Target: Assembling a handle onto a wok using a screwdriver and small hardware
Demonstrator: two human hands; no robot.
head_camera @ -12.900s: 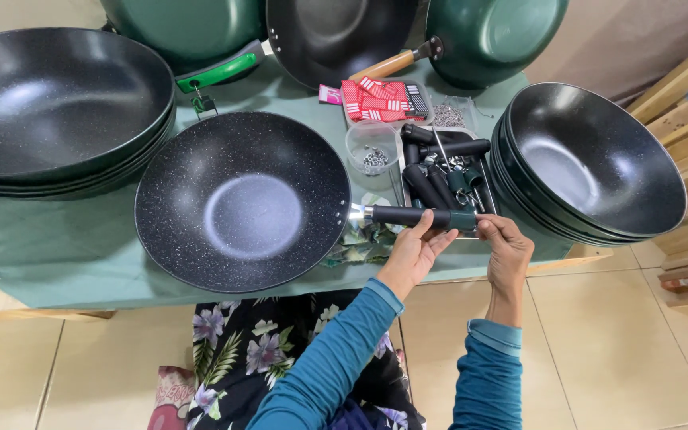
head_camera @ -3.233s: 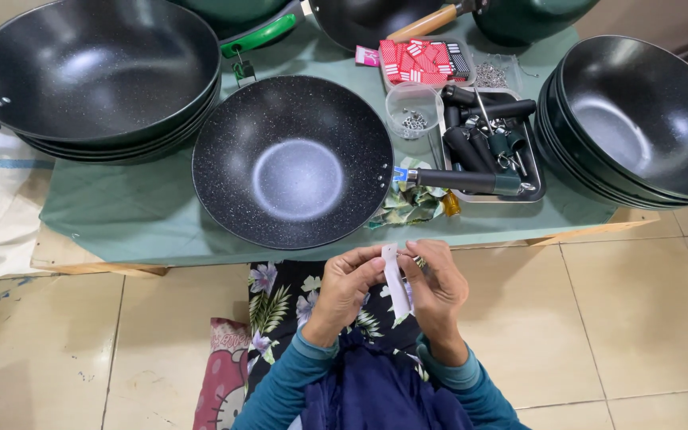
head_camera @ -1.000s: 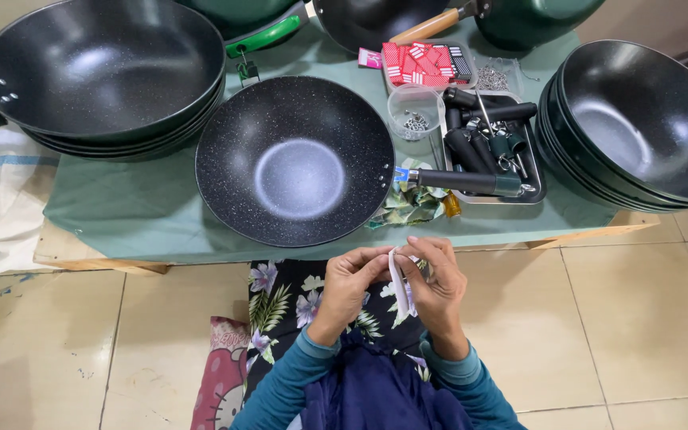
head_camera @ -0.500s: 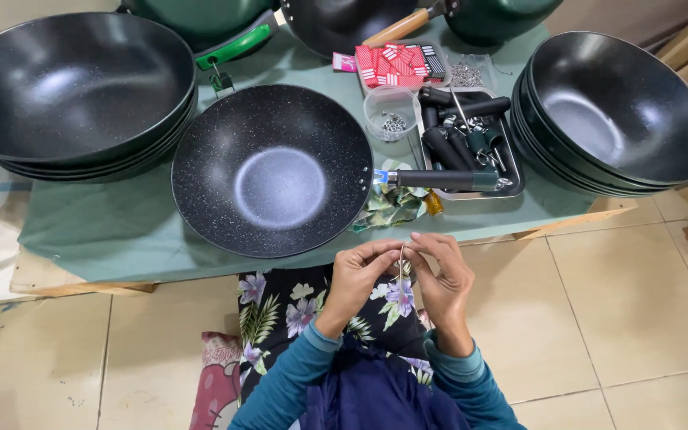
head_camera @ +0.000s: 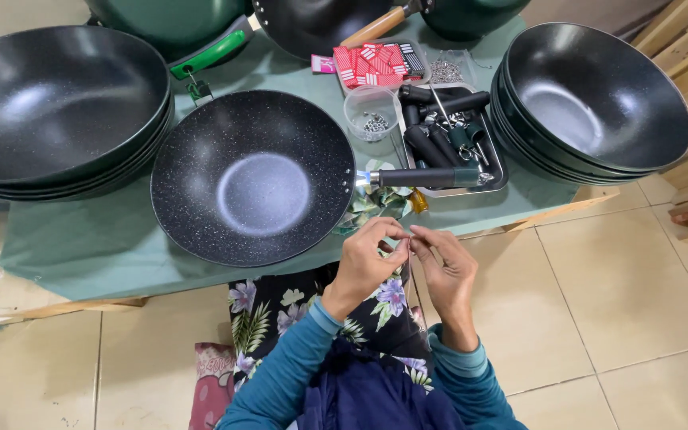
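Landmark: the speckled black wok (head_camera: pixel 255 177), resting on the green-covered table (head_camera: pixel 81 243) at its near edge.

Left of the wok, a stack of black woks (head_camera: pixel 53 103) sits on the same cloth, just beside it. Behind the wok, a green handle (head_camera: pixel 207 54) points toward it from a pan at the table's far edge.

In front of the wok, below the table edge, the left hand (head_camera: pixel 364 267) and right hand (head_camera: pixel 447 271) meet fingertip to fingertip. Both pinch a thin, pale strip (head_camera: pixel 408 251) between thumb and forefinger; the remaining fingers are curled loosely. The strip is too small to identify.

Right of the wok, its dark handle (head_camera: pixel 424 177) lies across a metal tray (head_camera: pixel 497 169) holding more black handles. Behind the tray: a clear cup (head_camera: pixel 370 115) of small metal parts and a red packet (head_camera: pixel 376 64).

Farthest right of the wok, a second stack of black woks (head_camera: pixel 599 99).
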